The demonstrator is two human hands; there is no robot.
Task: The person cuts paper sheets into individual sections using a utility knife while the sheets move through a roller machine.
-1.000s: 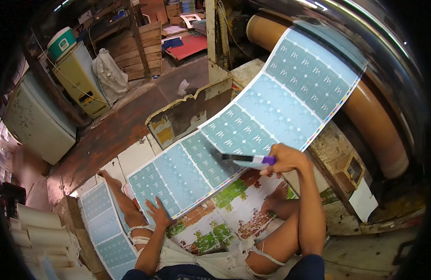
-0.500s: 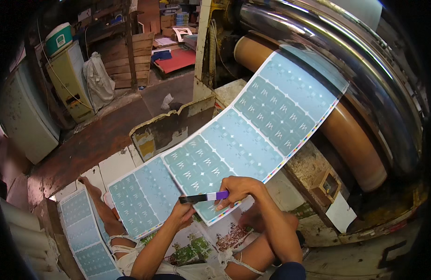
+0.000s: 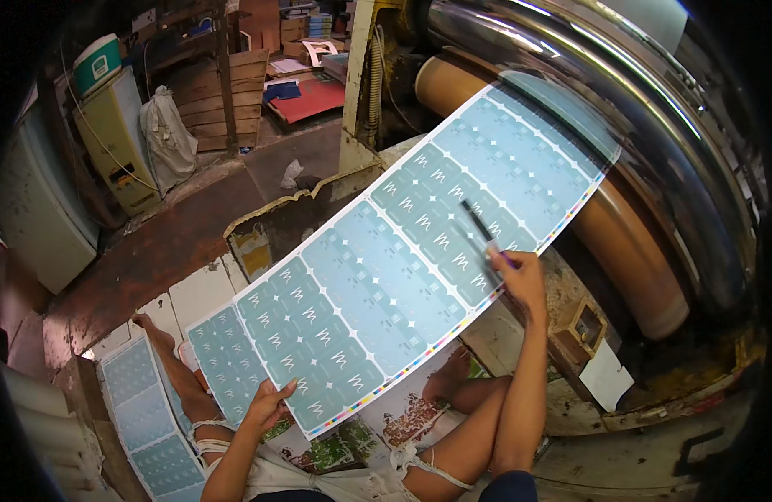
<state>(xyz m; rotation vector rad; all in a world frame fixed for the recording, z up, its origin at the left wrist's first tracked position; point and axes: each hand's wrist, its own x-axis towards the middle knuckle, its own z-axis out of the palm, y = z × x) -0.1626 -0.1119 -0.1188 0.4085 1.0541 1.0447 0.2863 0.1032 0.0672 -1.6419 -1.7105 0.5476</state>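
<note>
A long strip of printed sheets (image 3: pixel 386 284), in alternating teal and pale blue panels, slopes from the rollers down to my lap. My left hand (image 3: pixel 270 405) pinches the strip's lower edge, its thumb on top. In my right hand (image 3: pixel 520 276), raised by the strip's right edge, is a slim black-and-purple tool (image 3: pixel 480 224). The tool points up and left over the teal panel, its shaft slightly blurred. Beneath the lower end of the strip lies another printed sheet (image 3: pixel 227 360), partly covered.
A large shiny metal roller (image 3: pixel 570 63) and a brown roller (image 3: pixel 637 251) stand at upper right. Beside them are a small wooden box (image 3: pixel 580 330) and a white card (image 3: pixel 608 376). More printed sheets (image 3: pixel 148 410) lie at lower left, by my leg. A rusty-edged metal panel (image 3: pixel 306 209) rises beyond the strip.
My right hand has swung up and right with the tool, away from my left hand. My left hand and the strip's free end have shifted down and left.
</note>
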